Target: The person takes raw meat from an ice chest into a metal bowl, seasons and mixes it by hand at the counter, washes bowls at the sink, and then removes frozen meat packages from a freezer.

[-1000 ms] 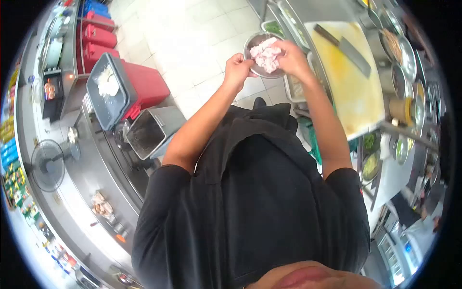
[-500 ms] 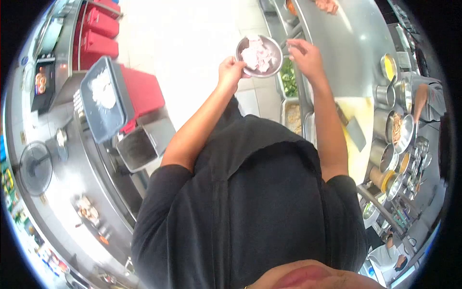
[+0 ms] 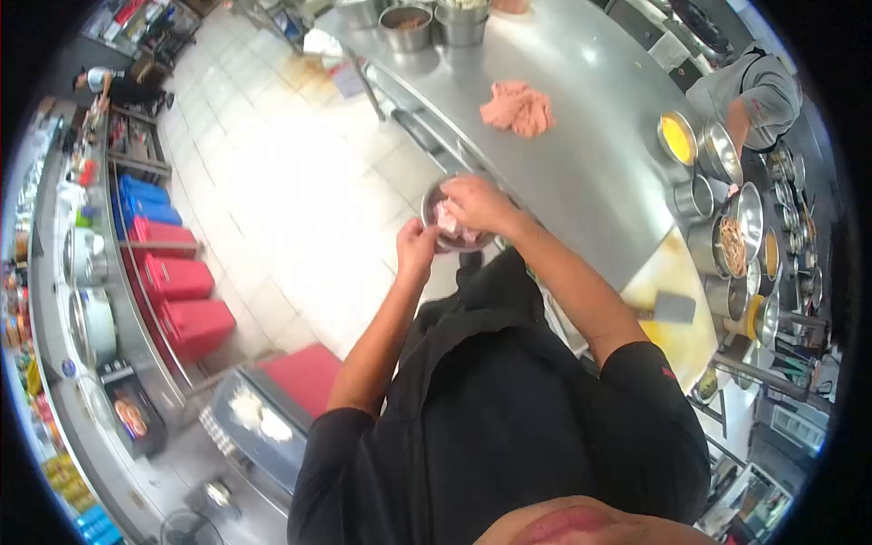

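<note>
My left hand [image 3: 417, 247] is closed on the near rim of a small metal bowl [image 3: 427, 202]. Pale pink chunks of what looks like raw meat [image 3: 445, 221] lie inside it. My right hand [image 3: 479, 205] reaches into the bowl from the right, its fingers curled down over the meat; the fingertips are hidden. Bowl and hands are beside the edge of a steel table [image 3: 581, 173]. On that table, beyond my hands, rests a heap of pinkish-orange meat [image 3: 518, 109].
A cleaver [image 3: 672, 307] lies on a yellowed cutting board [image 3: 695, 341] to the right. Metal pots and a bowl of yellow liquid [image 3: 677, 136] line the far side, near a person in grey [image 3: 758, 95]. Red bins [image 3: 182, 277] stand left; a grey tub [image 3: 282, 445] holds white food.
My right hand has moved from beside the bowl into it, onto the meat. My view has turned and shifted forward along the table, bringing the pinkish-orange heap closer. The left hand keeps the bowl.
</note>
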`<state>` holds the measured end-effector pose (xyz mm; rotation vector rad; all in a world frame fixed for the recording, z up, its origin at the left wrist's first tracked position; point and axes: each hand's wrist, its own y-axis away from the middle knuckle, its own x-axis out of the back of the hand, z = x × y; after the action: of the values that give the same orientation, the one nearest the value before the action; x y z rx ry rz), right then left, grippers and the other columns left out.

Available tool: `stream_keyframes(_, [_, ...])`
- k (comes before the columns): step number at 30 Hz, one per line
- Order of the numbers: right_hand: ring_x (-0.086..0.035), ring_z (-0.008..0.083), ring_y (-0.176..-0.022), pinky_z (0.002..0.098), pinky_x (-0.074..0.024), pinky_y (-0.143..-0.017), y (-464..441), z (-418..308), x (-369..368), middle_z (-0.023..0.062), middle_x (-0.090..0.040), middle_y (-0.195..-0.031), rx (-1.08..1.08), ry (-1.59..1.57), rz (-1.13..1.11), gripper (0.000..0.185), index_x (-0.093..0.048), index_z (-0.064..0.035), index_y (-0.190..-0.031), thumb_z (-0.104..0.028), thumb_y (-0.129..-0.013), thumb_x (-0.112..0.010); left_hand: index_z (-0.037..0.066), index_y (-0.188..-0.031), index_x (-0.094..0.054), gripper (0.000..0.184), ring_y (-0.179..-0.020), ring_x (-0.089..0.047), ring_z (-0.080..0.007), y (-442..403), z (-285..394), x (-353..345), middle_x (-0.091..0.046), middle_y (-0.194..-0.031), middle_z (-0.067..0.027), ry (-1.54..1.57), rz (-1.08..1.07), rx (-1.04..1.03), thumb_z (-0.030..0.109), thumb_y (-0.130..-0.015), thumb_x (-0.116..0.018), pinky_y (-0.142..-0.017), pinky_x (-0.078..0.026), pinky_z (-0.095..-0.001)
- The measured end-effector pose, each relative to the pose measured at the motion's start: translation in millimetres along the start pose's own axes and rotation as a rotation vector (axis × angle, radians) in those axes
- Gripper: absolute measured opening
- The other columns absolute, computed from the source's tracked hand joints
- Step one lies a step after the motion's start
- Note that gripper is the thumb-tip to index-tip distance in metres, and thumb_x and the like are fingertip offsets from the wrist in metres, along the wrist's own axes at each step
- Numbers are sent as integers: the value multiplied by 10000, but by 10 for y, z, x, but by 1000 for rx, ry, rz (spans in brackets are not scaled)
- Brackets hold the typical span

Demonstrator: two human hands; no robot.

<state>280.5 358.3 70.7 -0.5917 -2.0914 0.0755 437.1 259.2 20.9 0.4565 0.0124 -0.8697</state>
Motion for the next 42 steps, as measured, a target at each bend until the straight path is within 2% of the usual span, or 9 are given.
stream_keyframes(1, [-582,351,-903,428,-472,-805,-143,116,33,174,-631,-915,-54,-32,-88,200,-644,-14,-898,-160,-781,-573,51,-746,-480,109,-590,-612,-168,-129,125,-33,-583,-716,-78,37,-10,35,21,-815,-557,-527,-557,-313])
stream_keyframes(4, [-623,310,-874,368,-493,-792,-615,353,204,174,-648,-936,-76,-293,200,257,-658,-12,-981,-166,-782,-607,51,-732,-467,136,-576,-624,-182,-620,542,-94,-591,-704,-89,52,12,29,17,-814,-570,-508,-561,-302])
stream_keyframes(7, [-646,221,-832,302,-499,-760,-1017,632,538,151,-664,-945,-273,-547,327,292,-645,2,-1043,-167,-805,-634,58,-704,-455,174,-539,-609,-174,-1031,949,-67,-580,-671,-86,116,75,4,17,-810,-585,-481,-552,-289])
stream_keyframes(8, [-627,137,-792,254,-491,-715,-1145,855,537,98,-675,-917,-259,-674,395,264,-641,27,-1033,-146,-835,-633,63,-699,-448,182,-536,-607,-174,-1220,1117,-36,-575,-665,-82,90,83,-15,18,-810,-585,-478,-548,-291])
stream_keyframes(14, [-608,121,-803,246,-487,-717,-1563,1355,1178,57,-664,-973,-529,-925,348,272,-624,23,-1089,-126,-862,-615,79,-676,-439,211,-509,-533,-137,-2328,2080,36,-529,-640,-41,108,188,-153,17,-797,-601,-492,-539,-305])
stream_keyframes(19, [-606,126,-857,247,-481,-764,-1614,1591,1420,80,-653,-979,-673,-949,494,290,-606,35,-1110,-130,-872,-612,74,-684,-452,188,-520,-521,-139,-3525,2882,-30,-496,-644,-34,113,167,-211,17,-800,-588,-502,-549,-318])
stream_keyframes(28, [-600,141,-895,263,-481,-811,-1341,1603,1506,100,-634,-1006,-1046,-610,928,306,-583,45,-1125,-153,-892,-588,-25,-909,-511,109,-661,-625,-245,-5876,3847,-1160,-593,-823,-139,130,-236,-159,-11,-803,-532,-543,-571,-335])
stream_keyframes(35, [-600,135,-838,274,-497,-729,-1713,1174,1062,71,-643,-961,-1189,-636,1196,228,-608,30,-1084,-95,-902,-554,-79,-1012,-506,182,-763,-645,-265,-7341,3898,-2115,-602,-909,-175,56,-485,-76,18,-858,-495,-604,-587,-360])
stream_keyframes(42, [-592,131,-812,272,-485,-736,-2147,822,795,78,-632,-972,-1287,-543,1288,302,-569,58,-1138,-115,-891,-555,-115,-1009,-504,188,-756,-640,-278,-7804,3747,-2454,-595,-925,-188,-21,-550,68,2,-864,-486,-567,-604,-340])
